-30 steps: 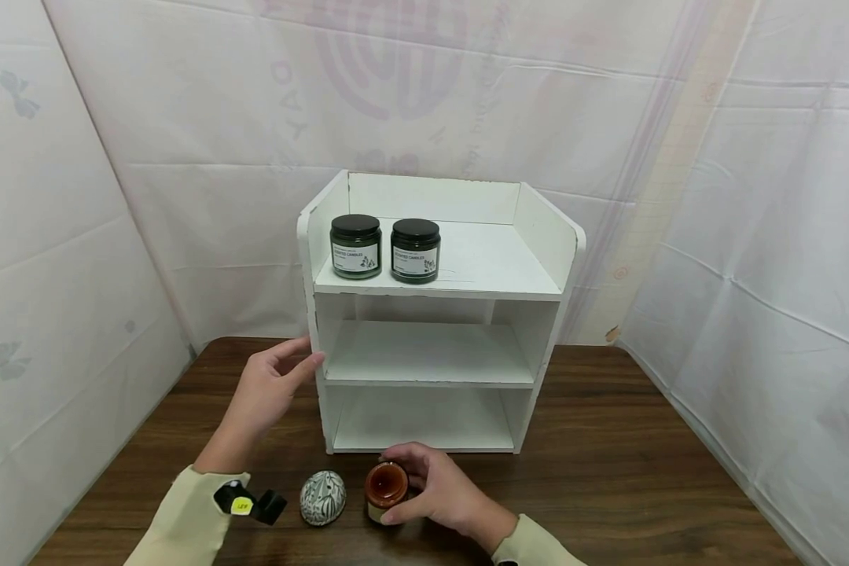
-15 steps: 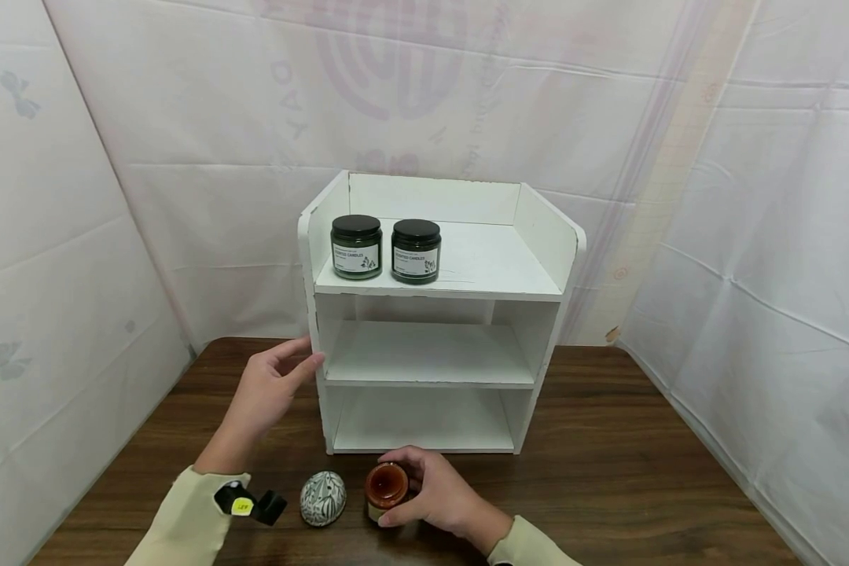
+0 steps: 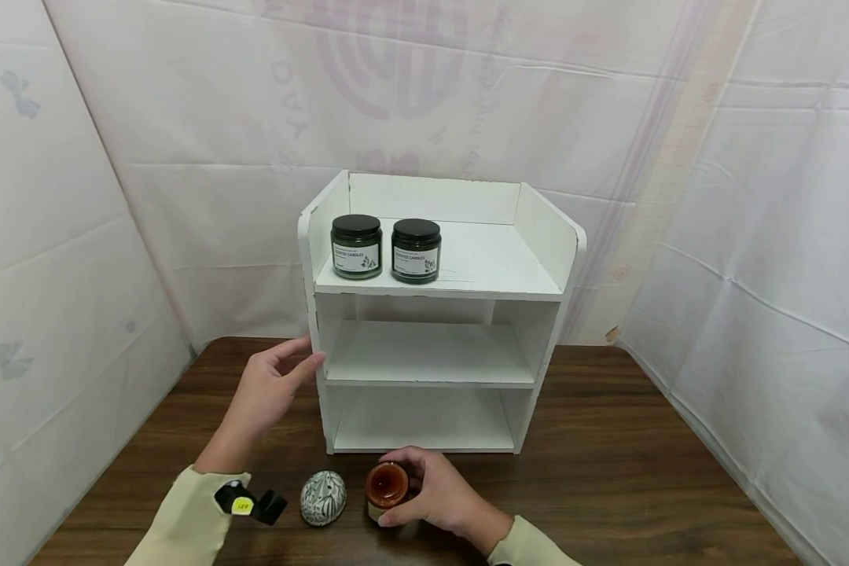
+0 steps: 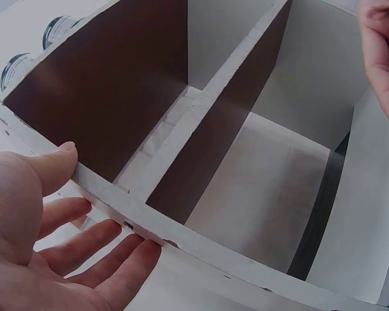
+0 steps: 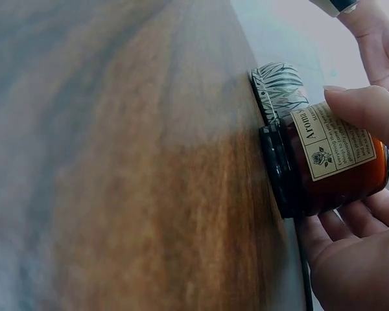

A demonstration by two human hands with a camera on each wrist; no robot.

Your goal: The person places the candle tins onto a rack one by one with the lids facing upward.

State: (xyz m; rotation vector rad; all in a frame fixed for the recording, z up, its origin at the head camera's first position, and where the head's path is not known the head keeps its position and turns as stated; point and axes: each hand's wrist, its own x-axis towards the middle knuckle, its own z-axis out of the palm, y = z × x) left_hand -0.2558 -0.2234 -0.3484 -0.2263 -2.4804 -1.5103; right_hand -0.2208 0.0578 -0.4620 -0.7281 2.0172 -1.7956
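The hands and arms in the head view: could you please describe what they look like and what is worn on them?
Both hands, the left hand and right hand, are bare, with no gloves or rings visible. Each forearm is covered by a pale cream long sleeve ending at the wrist. A small black device with a yellow sticker sits strapped at the left wrist.

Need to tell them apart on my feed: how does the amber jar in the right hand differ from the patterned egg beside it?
The amber jar is brown glass with a paper label; the patterned egg is white with dark leaf markings. The jar is cylindrical, the egg rounded. The right hand grips the jar; nothing touches the egg. Both stand on the table.
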